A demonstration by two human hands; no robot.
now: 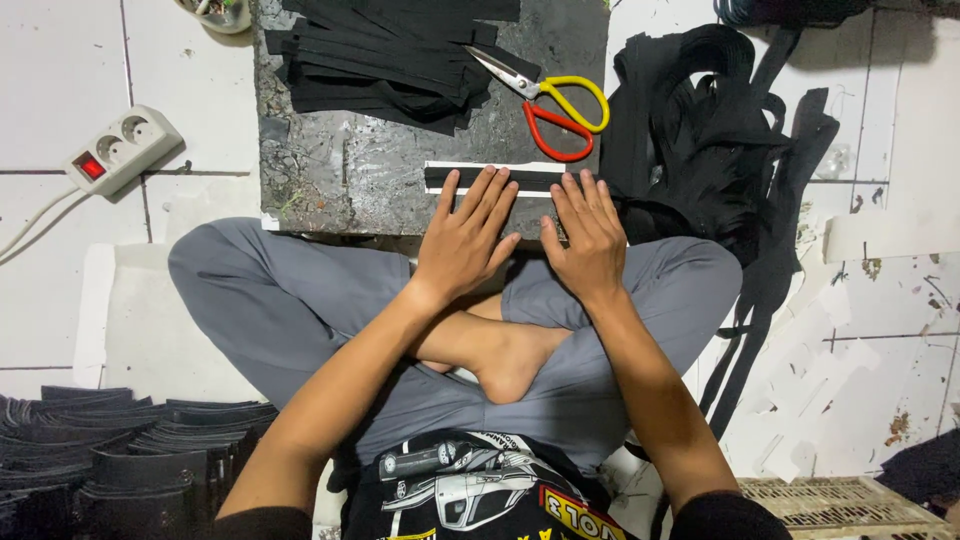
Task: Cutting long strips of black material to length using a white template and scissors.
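I sit cross-legged on a tiled floor at a low dark work board (340,170). My left hand (465,240) and my right hand (588,235) lie flat side by side, fingers spread, pressing on a black strip laid on a white strip (440,177) at the board's near edge. Neither hand grips anything. Behind the hands lies a pair of scissors (555,105) with one yellow and one red handle, blades closed. A pile of black strips (385,60) covers the far part of the board.
A heap of black straps (715,150) lies to the right of the board. A white power strip (120,148) with a red switch sits at left. Stacked black pieces (120,450) stand at lower left, a pale plastic crate (850,505) at lower right.
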